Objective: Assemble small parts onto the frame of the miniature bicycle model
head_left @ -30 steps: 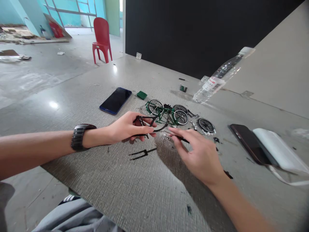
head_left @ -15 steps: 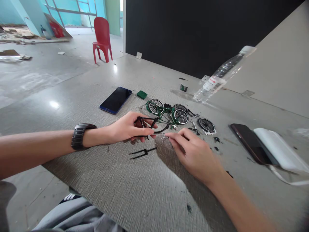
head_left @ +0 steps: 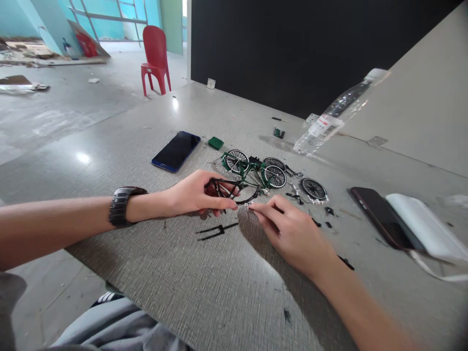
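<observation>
My left hand [head_left: 199, 194], with a dark watch on its wrist, grips a black miniature bicycle frame [head_left: 229, 189] between thumb and fingers. A curved black mudguard-like piece [head_left: 249, 199] shows at the frame's right end. Close to it, my right hand [head_left: 283, 219] pinches a small silvery part [head_left: 248, 206], too tiny to name. Below the left hand a black fork [head_left: 218, 230] lies on the table. Just beyond both hands is a green model bicycle [head_left: 252, 170] with spoked wheels. A loose wheel [head_left: 313, 189] lies to its right.
On the table [head_left: 175, 282] lie a blue phone [head_left: 176, 151], a green block [head_left: 215, 143] and several small black parts. A plastic bottle [head_left: 325, 126] leans against the back panel. At right lie a dark phone [head_left: 380, 219] and a white power bank [head_left: 424, 226]. A red chair [head_left: 155, 53] stands behind.
The black frame has turned slightly in my left hand, bringing the curved piece more into view. My right hand has barely shifted, still pinching the silvery part near it.
</observation>
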A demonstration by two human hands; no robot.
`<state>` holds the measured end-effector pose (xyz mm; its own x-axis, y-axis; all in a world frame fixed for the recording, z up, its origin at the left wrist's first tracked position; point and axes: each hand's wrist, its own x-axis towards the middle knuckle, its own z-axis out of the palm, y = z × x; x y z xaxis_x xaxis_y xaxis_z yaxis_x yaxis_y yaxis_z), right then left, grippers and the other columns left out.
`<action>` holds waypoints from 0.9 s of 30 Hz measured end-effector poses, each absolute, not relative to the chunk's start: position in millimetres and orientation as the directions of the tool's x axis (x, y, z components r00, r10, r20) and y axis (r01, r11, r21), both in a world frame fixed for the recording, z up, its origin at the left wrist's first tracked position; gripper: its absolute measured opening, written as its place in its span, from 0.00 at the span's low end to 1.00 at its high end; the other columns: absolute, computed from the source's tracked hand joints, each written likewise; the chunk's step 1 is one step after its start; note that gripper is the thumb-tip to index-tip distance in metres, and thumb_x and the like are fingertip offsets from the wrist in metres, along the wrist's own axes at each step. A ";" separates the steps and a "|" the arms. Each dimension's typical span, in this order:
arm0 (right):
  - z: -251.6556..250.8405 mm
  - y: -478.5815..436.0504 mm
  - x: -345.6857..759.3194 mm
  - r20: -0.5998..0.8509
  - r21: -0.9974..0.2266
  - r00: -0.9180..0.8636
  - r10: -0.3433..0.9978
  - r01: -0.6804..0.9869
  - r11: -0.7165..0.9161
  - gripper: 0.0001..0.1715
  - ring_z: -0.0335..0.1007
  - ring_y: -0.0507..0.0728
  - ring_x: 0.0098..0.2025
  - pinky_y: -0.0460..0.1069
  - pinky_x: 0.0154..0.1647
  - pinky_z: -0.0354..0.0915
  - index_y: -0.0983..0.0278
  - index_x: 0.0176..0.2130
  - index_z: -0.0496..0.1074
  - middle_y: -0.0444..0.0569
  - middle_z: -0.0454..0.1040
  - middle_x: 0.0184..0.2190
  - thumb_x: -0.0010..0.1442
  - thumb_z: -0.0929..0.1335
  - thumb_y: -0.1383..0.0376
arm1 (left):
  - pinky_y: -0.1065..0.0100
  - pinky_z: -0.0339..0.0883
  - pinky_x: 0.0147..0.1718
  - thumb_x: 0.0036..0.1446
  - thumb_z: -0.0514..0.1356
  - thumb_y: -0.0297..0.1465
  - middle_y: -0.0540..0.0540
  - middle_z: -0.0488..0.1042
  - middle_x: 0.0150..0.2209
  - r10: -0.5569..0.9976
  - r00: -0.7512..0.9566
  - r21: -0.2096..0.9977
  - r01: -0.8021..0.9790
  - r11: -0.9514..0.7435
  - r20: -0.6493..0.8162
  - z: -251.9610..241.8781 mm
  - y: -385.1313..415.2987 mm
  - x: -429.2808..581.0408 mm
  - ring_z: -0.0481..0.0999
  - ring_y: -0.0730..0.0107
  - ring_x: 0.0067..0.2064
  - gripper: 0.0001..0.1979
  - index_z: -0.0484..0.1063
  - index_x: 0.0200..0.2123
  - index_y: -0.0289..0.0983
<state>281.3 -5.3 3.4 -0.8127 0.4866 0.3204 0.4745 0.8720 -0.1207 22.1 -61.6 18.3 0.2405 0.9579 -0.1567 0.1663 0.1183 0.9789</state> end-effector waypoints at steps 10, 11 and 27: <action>18.4 16.7 297.6 0.631 -0.052 -0.553 0.544 0.670 0.741 0.13 0.74 0.53 0.33 0.48 0.31 0.62 0.66 0.45 0.77 0.51 0.77 0.37 0.72 0.65 0.63 | 0.76 0.62 0.17 0.55 0.71 0.39 0.40 0.83 0.38 0.956 0.227 0.973 0.174 0.150 -0.187 18.5 -61.4 22.2 0.76 0.74 0.27 0.23 0.77 0.48 0.31; 19.2 21.4 302.5 0.629 -0.046 -0.536 0.563 0.698 0.715 0.13 0.73 0.53 0.32 0.48 0.30 0.61 0.65 0.44 0.77 0.50 0.76 0.36 0.72 0.65 0.62 | 0.76 0.62 0.17 0.55 0.71 0.39 0.40 0.83 0.39 0.955 0.229 0.974 0.170 0.151 -0.188 18.9 -61.6 22.2 0.76 0.75 0.27 0.22 0.77 0.48 0.30; 52.8 50.5 350.5 -0.053 -0.152 -0.398 0.916 0.910 0.386 0.19 0.57 0.54 0.21 0.50 0.28 0.52 0.58 0.40 0.77 0.41 0.62 0.18 0.66 0.67 0.47 | 0.76 0.63 0.19 0.57 0.70 0.40 0.38 0.83 0.42 0.949 0.240 0.972 0.169 0.165 -0.203 20.3 -63.0 22.9 0.76 0.75 0.28 0.22 0.76 0.49 0.31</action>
<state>350.5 50.5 52.8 -0.3979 0.9159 -0.0532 0.9098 0.3864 -0.1516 22.9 -63.0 20.3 0.2399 0.9494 -0.2027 0.1692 0.1648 0.9717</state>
